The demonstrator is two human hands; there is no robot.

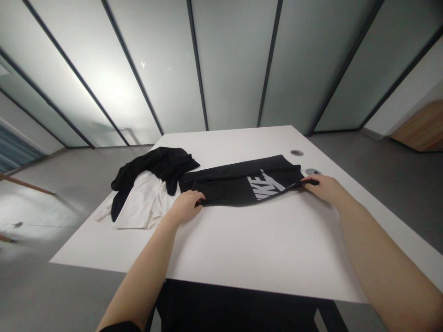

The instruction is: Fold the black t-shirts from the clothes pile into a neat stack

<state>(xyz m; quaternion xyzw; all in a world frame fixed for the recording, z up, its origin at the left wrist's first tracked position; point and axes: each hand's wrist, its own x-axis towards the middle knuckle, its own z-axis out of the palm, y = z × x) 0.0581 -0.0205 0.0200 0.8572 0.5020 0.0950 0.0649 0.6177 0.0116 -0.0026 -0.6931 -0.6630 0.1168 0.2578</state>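
A folded black garment (pixel 238 186) with large white NIKE lettering (pixel 266 186) lies across the far half of the white table (pixel 263 249). My left hand (pixel 185 206) grips its left end, with the fingertips curled over the fabric. My right hand (pixel 321 188) pinches its right end at a corner. Left of the garment sits a loose heap, a crumpled black cloth (pixel 155 166) lying over a crumpled white cloth (pixel 141 205). The heap touches or nearly touches the garment's left end.
Two round grommets (pixel 296 152) in the tabletop lie near the far right edge, and the second (pixel 313 172) sits just beyond my right hand. Frosted glass panels (pixel 231 69) stand behind the table. Grey floor surrounds it, and a wooden panel (pixel 418 129) stands at far right.
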